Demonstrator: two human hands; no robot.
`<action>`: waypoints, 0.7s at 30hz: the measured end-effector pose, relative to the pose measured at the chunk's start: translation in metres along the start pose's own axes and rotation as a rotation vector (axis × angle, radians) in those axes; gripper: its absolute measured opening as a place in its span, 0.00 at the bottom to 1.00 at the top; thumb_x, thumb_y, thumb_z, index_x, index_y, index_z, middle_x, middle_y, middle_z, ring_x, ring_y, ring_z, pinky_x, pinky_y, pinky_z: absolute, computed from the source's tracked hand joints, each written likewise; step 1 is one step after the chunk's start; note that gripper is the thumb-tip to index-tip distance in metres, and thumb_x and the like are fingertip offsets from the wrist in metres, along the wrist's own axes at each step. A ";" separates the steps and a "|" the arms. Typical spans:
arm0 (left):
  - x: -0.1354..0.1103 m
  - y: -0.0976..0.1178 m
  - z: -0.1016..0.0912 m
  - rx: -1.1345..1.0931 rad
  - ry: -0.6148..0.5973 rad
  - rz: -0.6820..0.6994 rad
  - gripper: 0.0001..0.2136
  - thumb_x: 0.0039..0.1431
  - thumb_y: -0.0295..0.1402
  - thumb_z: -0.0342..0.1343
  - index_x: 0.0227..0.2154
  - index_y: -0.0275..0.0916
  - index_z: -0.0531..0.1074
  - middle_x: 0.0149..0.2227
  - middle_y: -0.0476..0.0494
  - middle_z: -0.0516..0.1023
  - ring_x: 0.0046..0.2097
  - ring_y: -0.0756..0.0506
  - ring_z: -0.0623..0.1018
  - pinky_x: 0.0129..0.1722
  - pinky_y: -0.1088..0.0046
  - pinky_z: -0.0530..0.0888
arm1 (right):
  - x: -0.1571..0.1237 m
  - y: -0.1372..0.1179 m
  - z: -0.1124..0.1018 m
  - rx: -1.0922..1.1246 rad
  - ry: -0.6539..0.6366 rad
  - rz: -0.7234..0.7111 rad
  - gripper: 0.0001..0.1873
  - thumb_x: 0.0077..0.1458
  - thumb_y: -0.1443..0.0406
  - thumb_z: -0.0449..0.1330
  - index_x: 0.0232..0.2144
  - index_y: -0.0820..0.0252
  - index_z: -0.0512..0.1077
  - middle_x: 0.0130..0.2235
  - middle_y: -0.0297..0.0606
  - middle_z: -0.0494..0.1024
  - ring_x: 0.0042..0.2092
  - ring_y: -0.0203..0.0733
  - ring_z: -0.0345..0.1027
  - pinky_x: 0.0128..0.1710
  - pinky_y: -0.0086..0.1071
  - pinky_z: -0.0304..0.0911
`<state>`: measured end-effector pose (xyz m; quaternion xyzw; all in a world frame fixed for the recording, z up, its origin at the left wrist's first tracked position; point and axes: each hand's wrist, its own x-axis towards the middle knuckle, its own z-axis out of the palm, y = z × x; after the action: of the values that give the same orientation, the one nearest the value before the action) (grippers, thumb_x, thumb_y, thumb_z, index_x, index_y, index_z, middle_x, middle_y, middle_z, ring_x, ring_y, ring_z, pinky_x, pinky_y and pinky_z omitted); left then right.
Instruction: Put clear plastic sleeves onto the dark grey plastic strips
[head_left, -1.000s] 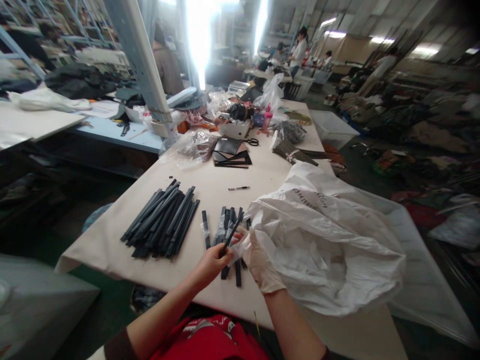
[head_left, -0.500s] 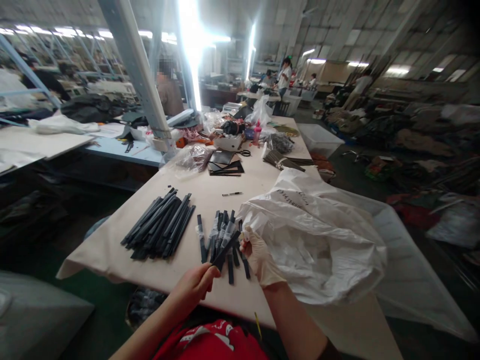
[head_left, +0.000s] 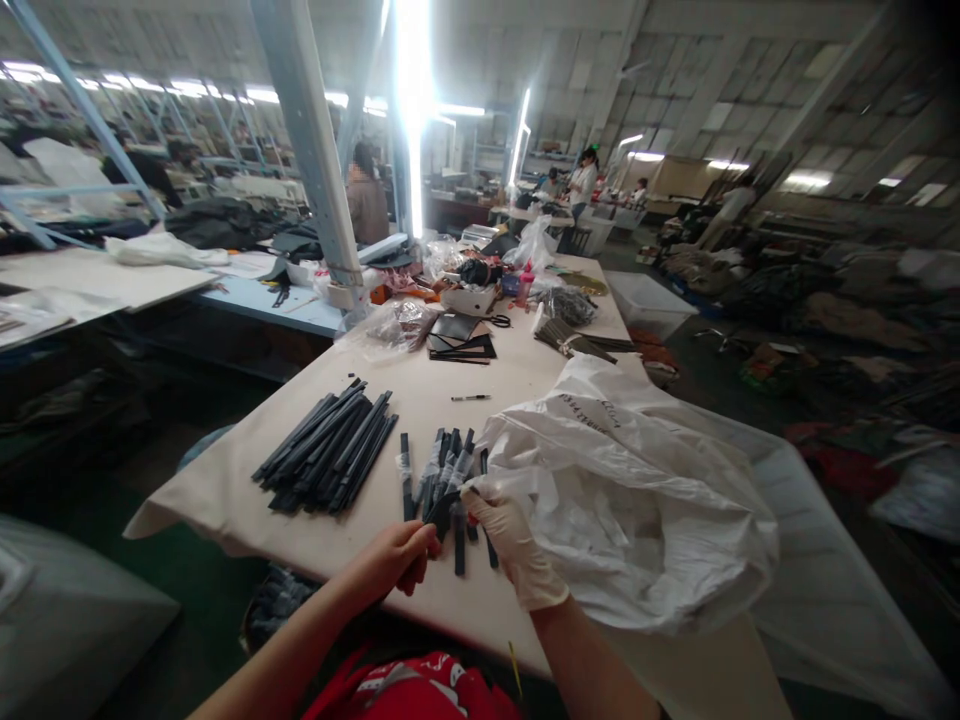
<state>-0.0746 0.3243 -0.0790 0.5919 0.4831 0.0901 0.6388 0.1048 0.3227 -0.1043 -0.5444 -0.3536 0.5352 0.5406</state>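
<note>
Over the near edge of the table, my bare left hand [head_left: 409, 558] is closed on one end of a dark fabric strip [head_left: 442, 512]. My right hand [head_left: 516, 548], in a pale glove, pinches the strip's other end, and the strip bows between the two hands. Just beyond them lie several short bundles of dark strips [head_left: 448, 460] with clear plastic wrapped around their middles. A large pile of loose dark strips [head_left: 330, 452] sits to the left. A crumpled white plastic bag [head_left: 637, 480] spreads out right beside my right hand.
Farther up the cloth-covered table [head_left: 420, 390] are a pen [head_left: 471, 398], black flat pieces [head_left: 461, 338], scissors [head_left: 499, 321] and a tied grey stack [head_left: 570, 338]. A blue-grey post [head_left: 315, 150] rises at the left. A translucent bin [head_left: 810, 540] stands at the right; people work in the background.
The strip was straight and slanted between my hands; now it is bent. My right hand has come down and left, closer to my left hand. The view has shifted slightly.
</note>
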 end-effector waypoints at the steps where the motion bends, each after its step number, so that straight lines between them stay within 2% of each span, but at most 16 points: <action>1: -0.002 -0.001 -0.004 0.008 -0.046 -0.003 0.20 0.53 0.49 0.41 0.29 0.35 0.66 0.14 0.57 0.62 0.15 0.54 0.60 0.17 0.79 0.56 | 0.000 -0.001 -0.001 0.002 -0.025 0.019 0.23 0.41 0.50 0.63 0.16 0.62 0.63 0.17 0.28 0.61 0.22 0.30 0.52 0.23 0.28 0.49; 4: -0.008 -0.002 -0.016 0.067 -0.191 0.022 0.21 0.56 0.49 0.42 0.31 0.34 0.67 0.15 0.57 0.62 0.16 0.55 0.60 0.18 0.80 0.55 | 0.002 -0.005 -0.007 -0.009 -0.126 0.080 0.22 0.39 0.50 0.64 0.18 0.62 0.65 0.17 0.27 0.61 0.21 0.30 0.51 0.22 0.28 0.47; 6: -0.007 -0.002 -0.022 0.098 -0.213 0.027 0.21 0.57 0.50 0.41 0.31 0.35 0.67 0.15 0.57 0.61 0.16 0.55 0.59 0.18 0.80 0.55 | 0.004 -0.007 -0.008 -0.031 -0.184 0.100 0.21 0.41 0.51 0.64 0.18 0.61 0.65 0.17 0.27 0.61 0.21 0.30 0.50 0.22 0.27 0.46; 10: 0.001 -0.003 -0.032 0.086 -0.240 0.002 0.22 0.56 0.51 0.41 0.29 0.35 0.67 0.14 0.58 0.60 0.15 0.55 0.57 0.17 0.79 0.54 | 0.007 -0.009 -0.003 -0.019 -0.218 0.090 0.19 0.44 0.52 0.62 0.17 0.61 0.65 0.18 0.27 0.61 0.22 0.30 0.51 0.24 0.27 0.47; 14: 0.000 -0.005 -0.048 0.039 -0.320 0.002 0.24 0.55 0.53 0.42 0.29 0.35 0.67 0.13 0.58 0.59 0.15 0.56 0.55 0.17 0.79 0.52 | 0.015 -0.007 0.000 -0.032 -0.272 0.111 0.16 0.41 0.54 0.65 0.26 0.61 0.73 0.24 0.30 0.67 0.25 0.31 0.53 0.25 0.27 0.48; 17: 0.000 -0.003 -0.056 0.058 -0.278 -0.006 0.24 0.55 0.54 0.43 0.29 0.35 0.67 0.13 0.58 0.59 0.15 0.55 0.56 0.17 0.78 0.52 | 0.021 -0.004 0.002 -0.007 -0.236 0.107 0.19 0.43 0.51 0.63 0.33 0.60 0.76 0.25 0.32 0.68 0.26 0.32 0.55 0.26 0.28 0.50; 21: 0.009 -0.003 -0.057 0.059 -0.249 -0.004 0.24 0.55 0.53 0.42 0.28 0.35 0.67 0.13 0.58 0.59 0.15 0.55 0.56 0.17 0.79 0.54 | 0.024 0.006 0.021 0.056 -0.119 0.107 0.22 0.44 0.48 0.61 0.29 0.61 0.77 0.24 0.33 0.69 0.25 0.33 0.54 0.26 0.29 0.50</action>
<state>-0.1126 0.3676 -0.0767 0.6161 0.4037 0.0003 0.6763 0.0879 0.3489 -0.1118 -0.5143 -0.3402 0.6046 0.5041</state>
